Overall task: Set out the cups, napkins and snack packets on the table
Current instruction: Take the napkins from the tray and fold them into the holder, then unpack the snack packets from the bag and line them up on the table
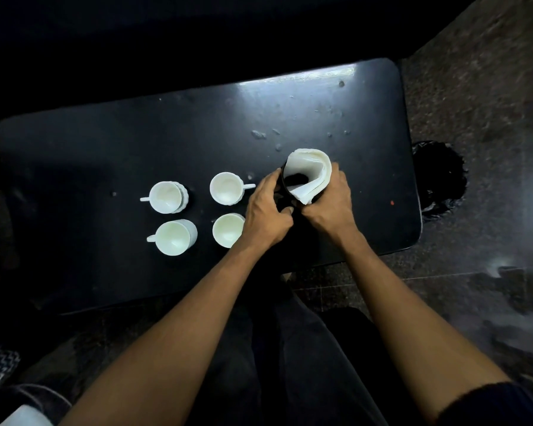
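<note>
Four white cups stand upright and empty on my dark table (74,155) in a two-by-two block: the far-left cup (166,197) and near-left cup (173,237) point their handles left, the far-right cup (226,188) points its handle right, and the near-right cup (228,230) is partly hidden under my wrist. Just right of them a roll of white napkins (310,175) stands curled in a dark holder (285,187), sticking out above its rim. My left hand (266,215) and right hand (328,202) are wrapped around that holder from either side.
</note>
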A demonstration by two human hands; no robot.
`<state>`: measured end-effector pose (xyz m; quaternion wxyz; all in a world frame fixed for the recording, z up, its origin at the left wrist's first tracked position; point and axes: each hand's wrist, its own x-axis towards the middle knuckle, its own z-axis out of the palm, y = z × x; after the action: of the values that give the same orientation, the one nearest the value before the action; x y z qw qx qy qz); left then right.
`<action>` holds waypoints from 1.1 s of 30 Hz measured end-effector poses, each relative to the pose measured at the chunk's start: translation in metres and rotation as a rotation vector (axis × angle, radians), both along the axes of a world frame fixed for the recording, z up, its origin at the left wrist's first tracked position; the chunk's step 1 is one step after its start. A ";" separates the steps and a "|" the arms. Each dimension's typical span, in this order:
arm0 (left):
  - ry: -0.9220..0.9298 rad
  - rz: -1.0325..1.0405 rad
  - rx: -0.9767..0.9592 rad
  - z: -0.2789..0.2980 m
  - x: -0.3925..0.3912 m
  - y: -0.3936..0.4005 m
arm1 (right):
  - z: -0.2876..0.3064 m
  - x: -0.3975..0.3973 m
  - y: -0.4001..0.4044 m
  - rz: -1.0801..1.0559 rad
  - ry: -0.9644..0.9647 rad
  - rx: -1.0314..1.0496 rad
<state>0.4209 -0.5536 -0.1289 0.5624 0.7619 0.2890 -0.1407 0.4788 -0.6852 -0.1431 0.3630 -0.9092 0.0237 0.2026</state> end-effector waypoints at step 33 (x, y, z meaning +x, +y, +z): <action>0.067 0.284 0.361 0.135 -0.124 0.207 | 0.154 -0.091 0.255 0.487 0.201 0.136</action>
<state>0.2967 -0.3471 0.0059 0.4213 0.7966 0.4323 -0.0314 0.3882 -0.4301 0.0110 0.3594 -0.8370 -0.1736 0.3743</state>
